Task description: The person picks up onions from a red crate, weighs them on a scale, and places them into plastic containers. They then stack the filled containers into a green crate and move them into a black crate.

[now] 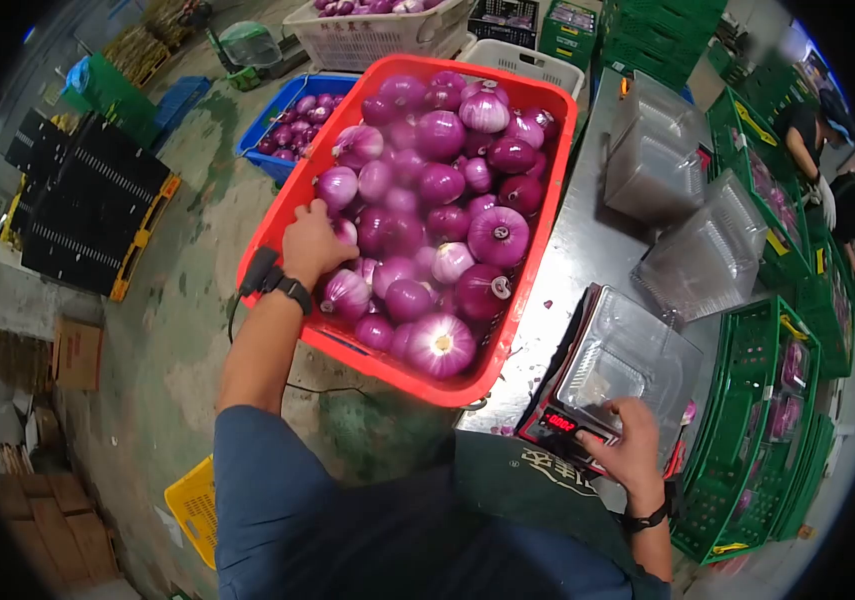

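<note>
1. Two hands work apart: the left hand (312, 245) reaches into the red crate (287, 205), fingers curled down among the red onions (442, 185), palm hiding whatever they close on, so I cannot tell whether an onion is held.
2. The right hand (637, 450) rests on the near edge of the scale (572, 425), fingers bent over its front; whether they pinch anything does not show.
3. A clear plastic box (627, 355) sits on the scale, just beyond the right hand.
4. The onions lie left of the scale, so the left hand is far nearer to them; the crate's long axis runs away from the person.
5. Further clear boxes (702, 255) stand on the metal table (577, 240); green crates (757, 400) line its right side.
</note>
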